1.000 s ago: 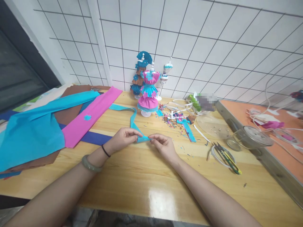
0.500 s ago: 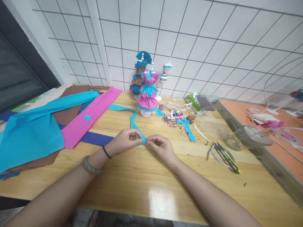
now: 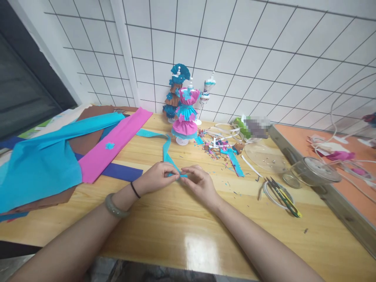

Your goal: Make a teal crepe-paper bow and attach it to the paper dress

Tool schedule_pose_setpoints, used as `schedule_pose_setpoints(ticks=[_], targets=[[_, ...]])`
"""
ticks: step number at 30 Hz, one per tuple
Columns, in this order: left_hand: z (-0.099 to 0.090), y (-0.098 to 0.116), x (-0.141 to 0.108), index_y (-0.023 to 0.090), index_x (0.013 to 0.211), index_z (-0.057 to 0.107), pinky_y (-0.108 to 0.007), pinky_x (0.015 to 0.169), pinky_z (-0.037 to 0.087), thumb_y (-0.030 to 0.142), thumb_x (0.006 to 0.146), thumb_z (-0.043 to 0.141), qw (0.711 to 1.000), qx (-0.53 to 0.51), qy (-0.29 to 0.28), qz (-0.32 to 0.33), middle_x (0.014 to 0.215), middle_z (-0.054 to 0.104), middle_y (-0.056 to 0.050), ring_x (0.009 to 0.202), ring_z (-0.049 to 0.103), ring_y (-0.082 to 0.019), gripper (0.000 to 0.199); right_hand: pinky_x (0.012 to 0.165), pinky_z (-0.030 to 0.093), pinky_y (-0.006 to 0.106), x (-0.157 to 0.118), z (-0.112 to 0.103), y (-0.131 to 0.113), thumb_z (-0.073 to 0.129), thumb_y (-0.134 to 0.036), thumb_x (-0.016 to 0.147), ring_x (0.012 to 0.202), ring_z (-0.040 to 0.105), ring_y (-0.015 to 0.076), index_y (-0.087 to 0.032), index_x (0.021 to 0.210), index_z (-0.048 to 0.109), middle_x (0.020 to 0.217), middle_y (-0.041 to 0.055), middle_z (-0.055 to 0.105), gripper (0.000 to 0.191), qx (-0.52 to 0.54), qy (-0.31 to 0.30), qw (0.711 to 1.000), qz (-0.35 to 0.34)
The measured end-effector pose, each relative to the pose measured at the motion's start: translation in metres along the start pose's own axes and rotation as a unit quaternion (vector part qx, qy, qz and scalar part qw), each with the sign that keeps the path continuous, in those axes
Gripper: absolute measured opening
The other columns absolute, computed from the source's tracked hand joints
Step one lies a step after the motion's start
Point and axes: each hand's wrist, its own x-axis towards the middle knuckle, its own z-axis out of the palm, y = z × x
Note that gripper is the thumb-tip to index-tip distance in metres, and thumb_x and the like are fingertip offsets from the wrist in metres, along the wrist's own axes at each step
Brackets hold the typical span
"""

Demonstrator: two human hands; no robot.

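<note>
A long turquoise crepe paper strip (image 3: pixel 167 147) runs from beside the pink sheet down to my hands. My left hand (image 3: pixel 155 176) pinches it near its end between thumb and forefinger. Close by on the right, the thumb and forefinger of my right hand (image 3: pixel 201 186) close about the strip's short end, which pokes out between the two hands. Behind them stands a small dress-form figure (image 3: pixel 185 127) in ruffled pink and turquoise paper with little flowers.
Folded turquoise paper (image 3: pixel 44 172) and a pink sheet (image 3: pixel 117 145) with a paper flower lie left. Paper scraps (image 3: pixel 217 147), green-and-yellow thread snips (image 3: pixel 283 197) and a clear round container (image 3: pixel 319 170) are right. A brown-and-teal figure (image 3: pixel 172 100) and a white stand (image 3: pixel 205 96) stand by the tiled wall.
The strip's end now lies crosswise between my fingertips, where before the fingers were pinched together at its tip. My right thumb and forefinger have parted a little. The view has shifted slightly.
</note>
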Motion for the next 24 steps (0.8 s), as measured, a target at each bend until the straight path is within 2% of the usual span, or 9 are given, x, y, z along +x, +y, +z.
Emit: schedule_pose_setpoints(ticks=[7,16,24], targets=[[0.0011,-0.0009,0.0000,0.019,0.082,0.069,-0.023,0.070,0.043,0.026,0.081,0.052,1.000,0.010,-0.007,0.009,0.077,0.067,-0.003,0.073,0.058,-0.013,0.018,0.073,0.049,0.029,-0.0015,0.0020,0.0045,0.060,-0.024,0.078,0.077,0.062,0.0156,-0.020,0.096,0.065,0.085,0.0052,0.067,0.019,0.037,-0.007,0.999,0.036],[-0.0014,-0.0008,0.0003,0.019,0.079,0.069,-0.023,0.071,0.043,0.024,0.080,0.052,1.000,0.013,-0.007,0.019,0.076,0.067,-0.002,0.073,0.059,-0.013,0.017,0.074,0.048,0.030,-0.0014,0.0028,0.0027,0.061,-0.025,0.077,0.080,0.061,0.0165,-0.021,0.093,0.066,0.089,0.0061,0.067,0.017,0.039,-0.011,0.998,0.038],[-0.0014,-0.0007,0.0003,0.018,0.081,0.070,-0.022,0.066,0.042,0.023,0.079,0.054,1.000,0.012,0.010,-0.003,0.076,0.068,-0.002,0.070,0.058,-0.013,0.017,0.073,0.048,0.029,0.0001,0.0009,0.0021,0.060,-0.023,0.077,0.077,0.061,0.0152,-0.020,0.090,0.067,0.087,0.0051,0.068,0.015,0.037,0.004,0.999,0.037]])
